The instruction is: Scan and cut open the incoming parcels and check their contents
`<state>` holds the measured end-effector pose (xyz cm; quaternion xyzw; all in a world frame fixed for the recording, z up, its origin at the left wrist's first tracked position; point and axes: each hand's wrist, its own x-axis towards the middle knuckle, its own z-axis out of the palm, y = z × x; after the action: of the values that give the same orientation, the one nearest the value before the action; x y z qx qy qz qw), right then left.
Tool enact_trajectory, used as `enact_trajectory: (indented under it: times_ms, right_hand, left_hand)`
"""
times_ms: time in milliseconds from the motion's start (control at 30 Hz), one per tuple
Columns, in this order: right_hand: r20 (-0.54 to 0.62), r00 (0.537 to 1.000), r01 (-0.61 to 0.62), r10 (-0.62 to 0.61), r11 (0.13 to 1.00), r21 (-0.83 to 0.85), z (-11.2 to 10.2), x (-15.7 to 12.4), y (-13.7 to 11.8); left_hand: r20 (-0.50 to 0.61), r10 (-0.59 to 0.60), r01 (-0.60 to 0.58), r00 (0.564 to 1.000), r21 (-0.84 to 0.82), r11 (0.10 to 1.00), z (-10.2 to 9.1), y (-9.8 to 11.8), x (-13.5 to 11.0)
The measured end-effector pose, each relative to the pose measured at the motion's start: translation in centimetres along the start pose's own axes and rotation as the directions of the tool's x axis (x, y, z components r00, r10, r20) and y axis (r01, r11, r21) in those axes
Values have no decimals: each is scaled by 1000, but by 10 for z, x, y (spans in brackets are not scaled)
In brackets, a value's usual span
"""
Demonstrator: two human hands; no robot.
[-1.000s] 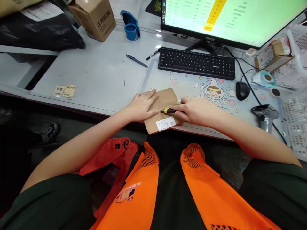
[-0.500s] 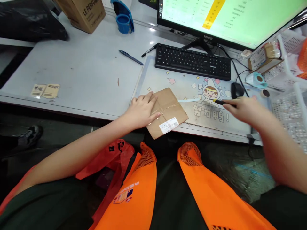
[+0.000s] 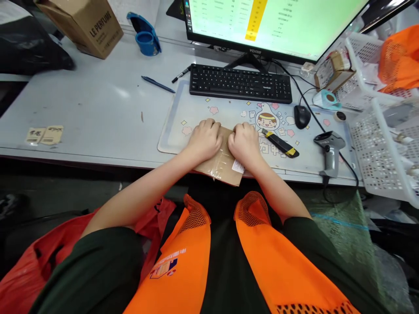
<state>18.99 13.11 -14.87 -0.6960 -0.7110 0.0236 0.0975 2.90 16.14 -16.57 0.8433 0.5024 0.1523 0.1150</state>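
Observation:
A flat brown cardboard parcel (image 3: 222,168) with clear tape and a white label lies at the desk's near edge on a cartoon desk mat (image 3: 176,126). My left hand (image 3: 204,139) and my right hand (image 3: 244,143) both rest on the parcel's far part, side by side, fingers curled down onto its far edge. A black and yellow utility knife (image 3: 279,143) lies on the mat just right of my right hand, untouched.
Behind the mat are a black keyboard (image 3: 240,83), a monitor (image 3: 271,24), a mouse (image 3: 301,116) and a barcode scanner (image 3: 329,150). White baskets (image 3: 376,152) stand at the right. A pen (image 3: 157,84), a blue tape dispenser (image 3: 144,35) and a cardboard box (image 3: 88,24) lie at the left.
My right hand carried the knife away from the parcel, laid it down on the mat, and returned beside my left hand on the parcel. The view shifted right.

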Motion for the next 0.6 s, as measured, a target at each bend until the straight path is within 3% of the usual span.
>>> enact_trajectory:
  times_ms: [133,300,467,600]
  right_hand:
    - [-91,994,-61,64,998,33,15,4,3]
    - [-50,997,-66,66,998,4,14,8,0]
    - [-97,995,-32,39,997,71,14,15,4]
    - [-172,985,64,-5,940,334,19,17,14]
  left_hand:
    - [-32,-52,48,998,-113,992,7,-4,0]
    - [-14,-90,84,996,-232,969,13,-14,18]
    - [-42,83,-91,996,-236,968,16,-17,34]
    - [-20,163,-162,986,-281,946,7,-11,34]
